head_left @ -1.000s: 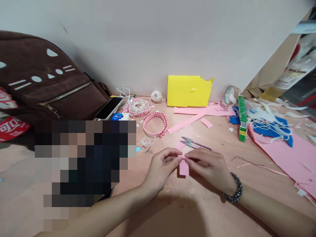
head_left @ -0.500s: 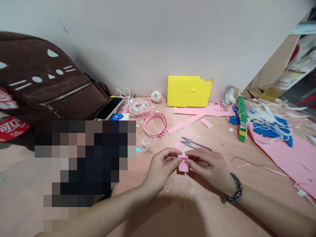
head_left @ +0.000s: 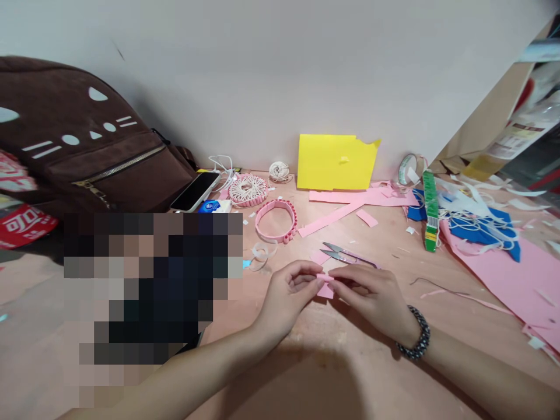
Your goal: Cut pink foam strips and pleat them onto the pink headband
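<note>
A small pink paper piece, its top edge rolled, is held between my two hands. My left hand pinches its left side with thumb and fingertips, and my right hand, closed the same way, grips its right side. Just beyond the fingers lie small scissors with the blades pointing left. Behind them are a pink paper ring with small rolls along its right side and a pink ring laced with white string. Flat pink strips lie to the right of these rings.
A yellow sheet leans on the wall. At right are a green box, blue scraps, a pink sheet and a bottle. A phone and brown backpack are at left, near a blurred-out area.
The pink piece's flat lower part looks shorter below the fingers. Both hands keep nearly the same place and grip. The view has shifted slightly.
</note>
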{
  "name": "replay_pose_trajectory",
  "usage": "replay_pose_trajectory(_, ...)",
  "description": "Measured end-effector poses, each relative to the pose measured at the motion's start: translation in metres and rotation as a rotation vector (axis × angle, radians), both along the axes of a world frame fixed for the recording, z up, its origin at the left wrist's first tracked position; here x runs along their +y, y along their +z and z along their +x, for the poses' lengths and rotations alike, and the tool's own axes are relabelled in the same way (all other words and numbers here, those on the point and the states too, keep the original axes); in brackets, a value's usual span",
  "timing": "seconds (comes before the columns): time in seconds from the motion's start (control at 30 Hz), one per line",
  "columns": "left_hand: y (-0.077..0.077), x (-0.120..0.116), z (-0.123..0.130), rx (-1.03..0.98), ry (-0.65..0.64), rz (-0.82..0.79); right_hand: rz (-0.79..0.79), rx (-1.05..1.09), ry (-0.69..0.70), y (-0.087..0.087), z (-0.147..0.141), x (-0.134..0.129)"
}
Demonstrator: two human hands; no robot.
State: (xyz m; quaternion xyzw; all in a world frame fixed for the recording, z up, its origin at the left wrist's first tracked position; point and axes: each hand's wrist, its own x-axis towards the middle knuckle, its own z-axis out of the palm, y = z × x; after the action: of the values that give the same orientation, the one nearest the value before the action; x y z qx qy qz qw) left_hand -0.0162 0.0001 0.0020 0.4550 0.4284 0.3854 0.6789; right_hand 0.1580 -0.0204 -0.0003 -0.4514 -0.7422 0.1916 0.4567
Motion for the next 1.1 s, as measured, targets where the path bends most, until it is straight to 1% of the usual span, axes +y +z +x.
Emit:
replay_pose_trajectory(0.17, -0.0022, -0.0007, -0.0007, 0.018, -0.024, 0.022, 0.059, -0.023, 0.038, -0.0012, 0.0011, 0.0005)
replay_pose_trajectory(0.4, -0.0004, -0.0004, -0.0009, -0.011, -0.005, -0.011, -0.007, -0.014, 0.007, -0.0006, 0.0005, -0.0001)
replay_pose_trajectory(0.67, -0.0002, -0.0004, -0.0008, 0.001, -0.004, -0.015, 0.073, -0.039, 0.055, -0.0022, 0.0018, 0.0004)
replay_pose_trajectory(0.87, -0.0005, 0.0, -0.0005, -0.007, 0.027, -0.001, 0.01, -0.018, 0.039, -0.0012, 0.0008, 0.0)
replay_pose_trajectory(1.1, -0.0015, -0.0004, -0.0011, 0.026, -0.016, 0.034, 0.055, -0.032, 0.038, -0.0008, 0.0019, 0.0005)
